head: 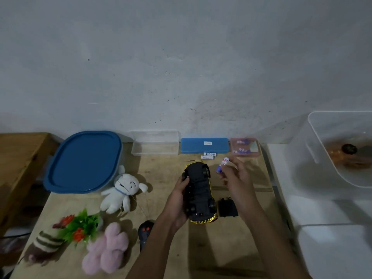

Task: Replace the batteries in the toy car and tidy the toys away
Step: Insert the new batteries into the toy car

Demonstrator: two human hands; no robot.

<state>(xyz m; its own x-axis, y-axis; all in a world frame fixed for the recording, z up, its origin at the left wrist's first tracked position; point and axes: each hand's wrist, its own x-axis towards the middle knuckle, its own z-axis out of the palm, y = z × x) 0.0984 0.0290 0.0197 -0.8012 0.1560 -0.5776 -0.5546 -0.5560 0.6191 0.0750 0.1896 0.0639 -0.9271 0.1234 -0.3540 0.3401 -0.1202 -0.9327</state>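
- Within the left hand (179,191), which grips its side, the car (199,192) lies belly-up: likely light and rigid, best held across the body.
- Right hand (235,176) seemingly pinches a battery (221,165) at its blurred fingertips; smooth, so hold it mid-barrel.

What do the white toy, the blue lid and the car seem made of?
White toy: soft plush fabric, by its fuzzy, floppy limbs.
Blue lid: likely hard plastic, smooth, with a moulded rim.
Car: probably plastic, matt black underneath; its shiny gold edge may be a metallic coating.
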